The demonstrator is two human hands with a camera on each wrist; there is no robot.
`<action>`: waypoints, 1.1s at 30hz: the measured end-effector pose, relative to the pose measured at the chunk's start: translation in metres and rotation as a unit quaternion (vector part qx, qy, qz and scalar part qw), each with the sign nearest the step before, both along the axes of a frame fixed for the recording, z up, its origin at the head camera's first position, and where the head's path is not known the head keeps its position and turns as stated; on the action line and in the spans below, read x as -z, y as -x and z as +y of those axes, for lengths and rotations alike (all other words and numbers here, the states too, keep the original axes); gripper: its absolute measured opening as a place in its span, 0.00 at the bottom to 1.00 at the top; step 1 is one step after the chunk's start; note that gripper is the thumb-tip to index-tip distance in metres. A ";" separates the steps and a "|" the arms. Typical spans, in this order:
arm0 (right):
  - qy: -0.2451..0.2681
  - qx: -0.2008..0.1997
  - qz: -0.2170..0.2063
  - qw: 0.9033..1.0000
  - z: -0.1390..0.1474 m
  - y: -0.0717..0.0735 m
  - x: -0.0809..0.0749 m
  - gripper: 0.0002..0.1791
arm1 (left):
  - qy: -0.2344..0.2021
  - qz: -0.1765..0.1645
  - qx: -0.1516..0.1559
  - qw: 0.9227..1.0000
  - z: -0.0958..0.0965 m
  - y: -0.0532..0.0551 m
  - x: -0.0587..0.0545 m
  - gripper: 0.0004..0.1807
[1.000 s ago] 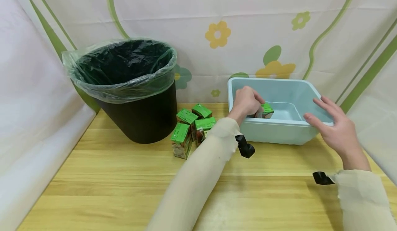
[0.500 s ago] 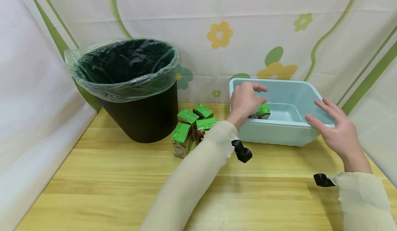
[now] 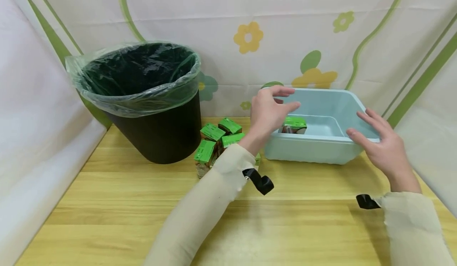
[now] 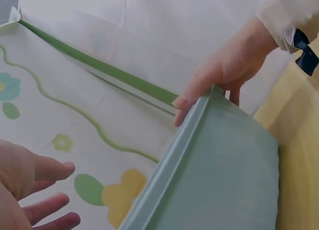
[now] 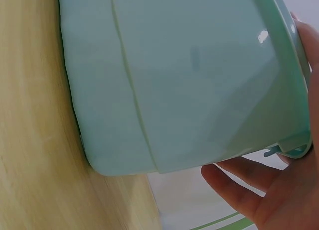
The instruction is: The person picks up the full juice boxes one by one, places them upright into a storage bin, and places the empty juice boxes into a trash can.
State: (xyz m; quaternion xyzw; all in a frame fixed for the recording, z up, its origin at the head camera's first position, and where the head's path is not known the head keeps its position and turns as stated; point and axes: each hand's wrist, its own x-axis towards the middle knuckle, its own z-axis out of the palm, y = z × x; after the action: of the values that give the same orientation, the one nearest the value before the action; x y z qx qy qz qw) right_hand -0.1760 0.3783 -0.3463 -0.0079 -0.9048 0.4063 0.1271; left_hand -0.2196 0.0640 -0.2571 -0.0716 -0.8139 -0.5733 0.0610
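My left hand (image 3: pixel 267 109) is above the left end of a light blue plastic bin (image 3: pixel 314 151), fingers spread and holding nothing. In the left wrist view, that hand's fingers (image 4: pixel 47 207) are apart from the bin. A small green-topped carton (image 3: pixel 295 124) sits inside the bin at its left end, its lower part hidden by the front wall. My right hand (image 3: pixel 387 151) grips the bin's right front corner. In the right wrist view, its fingers (image 5: pixel 234 187) lie beneath the rim outside the wall, and the left wrist view shows the thumb over the rim.
Several green-topped cartons (image 3: pixel 205 152) cluster on the wooden table (image 3: pixel 135 214), partly hidden by the left forearm. A black trash can (image 3: pixel 160 135) with a clear plastic liner stands at the back left. A flower-printed curtain (image 3: pixel 221 16) hangs behind.
My left hand has let go of the carton inside the bin, risen, and moved left with its fingers spreading. The right hand has stayed at the bin's corner.
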 end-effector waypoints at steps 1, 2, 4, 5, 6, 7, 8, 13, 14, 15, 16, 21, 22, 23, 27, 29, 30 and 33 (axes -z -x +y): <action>0.000 0.000 0.000 1.000 0.000 0.000 0.000 0.39 | -0.009 0.003 0.001 1.000 -0.003 -0.002 -0.001 0.14; 0.000 0.001 0.001 1.000 0.000 0.000 -0.001 0.39 | -0.018 0.008 0.004 1.000 -0.005 -0.003 -0.002 0.14; -0.002 0.004 0.002 1.000 0.001 0.001 -0.001 0.39 | -0.029 0.017 0.009 0.999 -0.011 -0.005 -0.004 0.14; -0.003 0.005 0.002 1.000 0.001 0.001 -0.001 0.39 | -0.035 0.022 0.012 0.999 -0.014 -0.007 -0.005 0.15; -0.003 0.005 0.003 1.000 0.002 0.001 -0.001 0.39 | -0.040 0.028 0.015 0.999 -0.017 -0.008 -0.006 0.15; -0.002 0.006 0.002 1.000 0.002 0.001 -0.001 0.39 | -0.045 0.033 0.017 0.998 -0.020 -0.010 -0.006 0.15; -0.001 0.005 0.001 1.000 0.002 0.001 -0.001 0.40 | -0.050 0.038 0.017 0.998 -0.024 -0.011 -0.006 0.15; 0.005 -0.002 -0.002 1.000 0.000 0.002 -0.001 0.40 | -0.075 0.045 0.009 0.996 -0.043 -0.020 -0.005 0.16; 0.005 -0.002 -0.002 1.000 0.000 0.002 0.000 0.40 | -0.080 0.044 0.005 0.996 -0.047 -0.021 -0.004 0.16; 0.005 -0.002 -0.001 1.000 0.000 0.002 0.000 0.40 | -0.086 0.045 0.003 0.995 -0.051 -0.022 -0.003 0.16; 0.004 -0.001 -0.001 1.000 0.000 0.002 0.000 0.40 | -0.089 0.048 0.001 0.995 -0.054 -0.024 -0.002 0.16; 0.004 -0.001 -0.003 1.000 0.000 0.002 0.001 0.40 | -0.083 0.063 -0.002 0.995 -0.071 -0.032 0.006 0.16; 0.005 -0.001 -0.004 1.000 0.000 0.002 0.001 0.40 | -0.079 0.065 -0.003 0.995 -0.074 -0.034 0.008 0.16; 0.005 -0.002 -0.004 1.000 0.000 0.002 0.001 0.40 | -0.075 0.068 -0.005 0.995 -0.077 -0.036 0.010 0.16; 0.005 -0.002 -0.005 1.000 -0.001 0.002 0.001 0.40 | -0.059 0.076 -0.017 0.995 -0.091 -0.045 0.017 0.16; 0.006 -0.002 -0.005 1.000 0.000 0.001 0.000 0.40 | -0.052 0.079 -0.023 0.995 -0.096 -0.049 0.021 0.16; 0.007 -0.002 -0.005 1.000 0.000 0.001 0.000 0.40 | -0.050 0.079 -0.026 0.995 -0.099 -0.051 0.023 0.16; 0.008 -0.001 -0.003 1.000 0.000 0.000 0.000 0.40 | -0.052 0.085 -0.023 0.995 -0.105 -0.058 0.030 0.17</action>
State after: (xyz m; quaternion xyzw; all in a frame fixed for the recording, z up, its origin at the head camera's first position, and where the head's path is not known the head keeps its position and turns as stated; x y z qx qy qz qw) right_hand -0.1762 0.3786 -0.3460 -0.0094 -0.9019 0.4137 0.1238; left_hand -0.1614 -0.0410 -0.2874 -0.0981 -0.7764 -0.6050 0.1466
